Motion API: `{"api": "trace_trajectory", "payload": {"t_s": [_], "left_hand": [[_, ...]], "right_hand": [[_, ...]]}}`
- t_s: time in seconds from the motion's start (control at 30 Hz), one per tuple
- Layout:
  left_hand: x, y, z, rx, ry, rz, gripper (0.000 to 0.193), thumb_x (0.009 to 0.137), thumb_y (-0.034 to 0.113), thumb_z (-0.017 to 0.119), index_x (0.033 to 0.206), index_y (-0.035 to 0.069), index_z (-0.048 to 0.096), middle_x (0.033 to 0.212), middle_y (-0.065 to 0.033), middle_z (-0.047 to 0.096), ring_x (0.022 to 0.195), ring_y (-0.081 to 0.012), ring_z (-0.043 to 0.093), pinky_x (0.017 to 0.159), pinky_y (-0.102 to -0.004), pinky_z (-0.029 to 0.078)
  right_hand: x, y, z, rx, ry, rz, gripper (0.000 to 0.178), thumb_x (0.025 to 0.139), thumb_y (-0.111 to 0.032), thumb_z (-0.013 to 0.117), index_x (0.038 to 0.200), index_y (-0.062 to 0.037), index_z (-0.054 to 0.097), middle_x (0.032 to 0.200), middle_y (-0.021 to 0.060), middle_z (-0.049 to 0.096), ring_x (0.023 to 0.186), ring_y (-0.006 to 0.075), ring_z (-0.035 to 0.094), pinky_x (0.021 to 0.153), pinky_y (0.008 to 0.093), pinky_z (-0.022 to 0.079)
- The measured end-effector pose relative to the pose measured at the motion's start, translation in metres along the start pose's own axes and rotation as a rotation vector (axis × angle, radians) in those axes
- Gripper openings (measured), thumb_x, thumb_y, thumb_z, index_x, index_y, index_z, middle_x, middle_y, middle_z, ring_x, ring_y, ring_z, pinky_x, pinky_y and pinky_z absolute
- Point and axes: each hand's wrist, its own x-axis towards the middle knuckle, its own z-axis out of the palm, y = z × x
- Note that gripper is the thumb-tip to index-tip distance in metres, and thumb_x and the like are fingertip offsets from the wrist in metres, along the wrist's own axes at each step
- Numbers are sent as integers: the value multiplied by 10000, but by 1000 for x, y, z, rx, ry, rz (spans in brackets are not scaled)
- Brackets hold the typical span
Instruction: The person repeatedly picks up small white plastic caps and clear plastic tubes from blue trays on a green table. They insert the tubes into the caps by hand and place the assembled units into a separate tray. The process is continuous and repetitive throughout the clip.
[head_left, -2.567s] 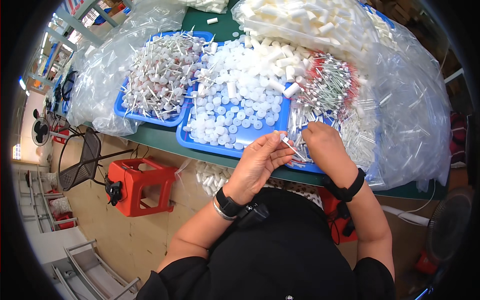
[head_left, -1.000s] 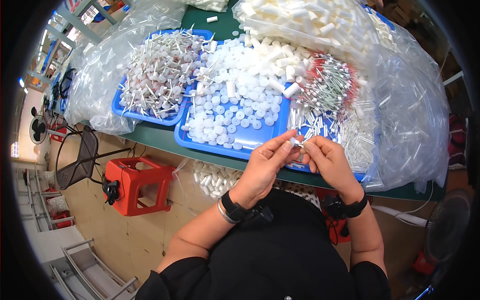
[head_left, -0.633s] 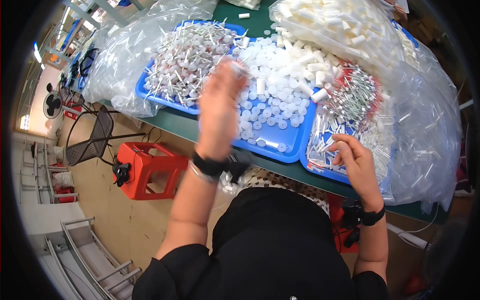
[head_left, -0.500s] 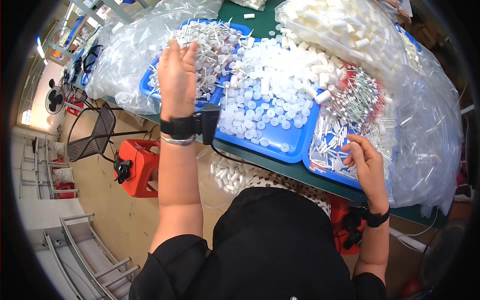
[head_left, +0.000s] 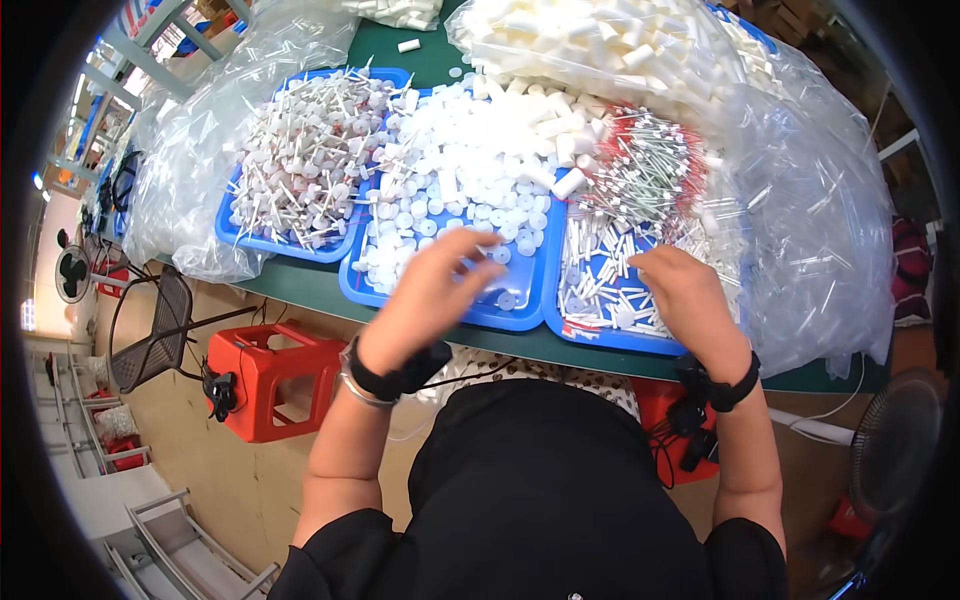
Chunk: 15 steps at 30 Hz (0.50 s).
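Note:
My left hand (head_left: 432, 290) hovers over the near part of the middle blue tray (head_left: 512, 321), fingers curved, with a gap between thumb and forefinger and nothing visible in it. Translucent white discs (head_left: 410, 214) lie in that tray around and beyond it. My right hand (head_left: 688, 300) is over the right blue tray (head_left: 640, 341), its fingertips pinched together low among short thin white tubes (head_left: 603, 296). Whatever the pinch holds is too small to make out. Behind them rests a pile of thin metal pins with red and white ends (head_left: 650, 165).
A left blue tray (head_left: 290, 250) is heaped with pin-and-disc pieces (head_left: 305, 150). White foam-like cylinders (head_left: 625, 50) fill a clear bag at the back. Plastic bags (head_left: 810, 230) flank the trays on the green table (head_left: 320, 293). A red stool (head_left: 275, 380) stands at the left.
My left hand has come back from the left tray to the near part of the middle tray. My right fingertips have closed into a pinch over the white tubes. The view has shifted.

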Motion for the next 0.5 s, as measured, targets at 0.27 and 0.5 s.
{"api": "trace_trajectory", "payload": {"t_s": [0.27, 0.5], "left_hand": [[7, -12, 30, 174, -262, 93, 141, 830, 88, 711, 927, -11, 685, 862, -144, 646, 831, -299, 649, 747, -379, 515], [4, -8, 34, -37, -147, -119, 138, 865, 76, 702, 973, -1, 661, 845, -95, 671, 785, -173, 650, 713, -319, 515]], "right_hand": [[9, 1, 16, -234, -179, -119, 74, 785, -12, 553, 855, -36, 561, 863, 114, 531, 822, 308, 599, 704, 405, 509], [3, -4, 1, -11, 13, -150, 136, 757, -35, 715, 824, -30, 596, 804, 111, 616, 751, 300, 624, 670, 388, 499]]}}
